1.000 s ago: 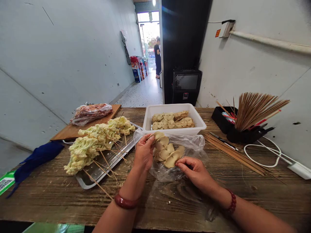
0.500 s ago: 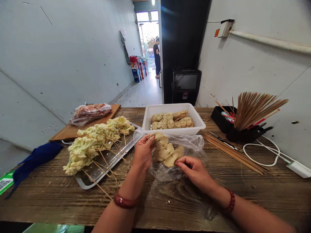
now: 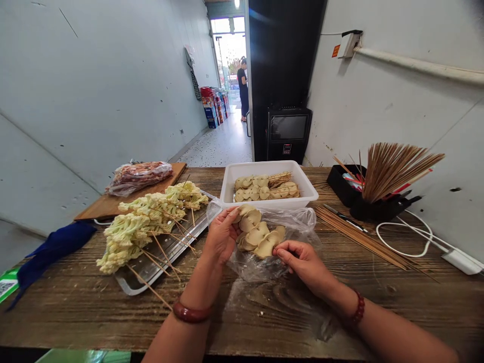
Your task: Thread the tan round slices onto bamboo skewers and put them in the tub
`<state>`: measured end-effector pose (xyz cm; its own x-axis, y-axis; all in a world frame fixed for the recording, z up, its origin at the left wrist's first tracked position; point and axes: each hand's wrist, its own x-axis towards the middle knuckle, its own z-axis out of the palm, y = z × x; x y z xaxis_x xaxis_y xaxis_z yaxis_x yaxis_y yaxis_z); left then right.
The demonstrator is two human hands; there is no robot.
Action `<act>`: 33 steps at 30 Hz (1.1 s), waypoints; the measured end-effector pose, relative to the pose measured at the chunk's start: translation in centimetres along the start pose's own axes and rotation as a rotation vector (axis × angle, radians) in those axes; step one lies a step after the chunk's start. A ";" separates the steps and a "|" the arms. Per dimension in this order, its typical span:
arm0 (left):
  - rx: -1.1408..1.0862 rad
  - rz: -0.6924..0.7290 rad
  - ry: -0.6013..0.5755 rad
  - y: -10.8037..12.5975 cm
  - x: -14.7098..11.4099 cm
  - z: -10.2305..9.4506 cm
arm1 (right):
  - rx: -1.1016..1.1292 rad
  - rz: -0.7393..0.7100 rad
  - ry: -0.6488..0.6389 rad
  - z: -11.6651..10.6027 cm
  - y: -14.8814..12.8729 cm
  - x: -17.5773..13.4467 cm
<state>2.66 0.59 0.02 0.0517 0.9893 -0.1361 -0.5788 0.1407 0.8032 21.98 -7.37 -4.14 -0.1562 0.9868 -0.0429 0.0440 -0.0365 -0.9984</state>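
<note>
My left hand (image 3: pixel 224 234) pinches a round, thin beige slice (image 3: pixel 250 220) between thumb and fingers, at the upper left of a loose cluster of such slices. Lower right of the cluster, my right hand (image 3: pixel 302 262) is closed, thumb against forefinger, at the edge of a curled slice (image 3: pixel 266 245). What it grips looks like the end of a thin skewer, mostly hidden by slices and fingers. Under both hands lies a clear plastic bag (image 3: pixel 257 269). Just beyond, a white tub (image 3: pixel 227 189) holds similar slices threaded on skewers (image 3: pixel 280 190).
Cauliflower on skewers (image 3: pixel 143 222) fills a metal tray (image 3: pixel 132 287) at left. Behind it, a bagged reddish food (image 3: pixel 139 177) rests on a wooden board (image 3: pixel 94 206). At right are loose skewers (image 3: pixel 363 239), a black holder of skewers (image 3: pixel 372 209) and a white cable (image 3: pixel 427 237).
My left fingers have shifted slightly on the slice, which tilts more toward me. The right hand keeps its pinch in nearly the same place. The whole view has drifted slightly.
</note>
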 end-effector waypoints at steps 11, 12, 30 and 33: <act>0.070 -0.034 -0.104 0.6 0.3 -0.9 | 0.074 0.026 -0.012 -0.5 -0.7 0.0; 0.075 -0.031 -0.100 0.7 0.3 -1.0 | 0.082 0.030 -0.019 -0.6 -0.7 0.0; -0.049 -0.131 -0.201 -0.2 -0.2 0.3 | 0.197 -0.014 0.016 -0.7 -0.7 0.3; -0.006 -0.211 -0.289 -0.7 -0.7 0.8 | 0.206 -0.040 0.051 -0.5 -1.1 0.3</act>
<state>3.65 -0.15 -0.01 0.3981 0.9083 -0.1281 -0.5358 0.3436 0.7713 22.42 -6.94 -3.05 -0.1037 0.9946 -0.0068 -0.1645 -0.0239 -0.9861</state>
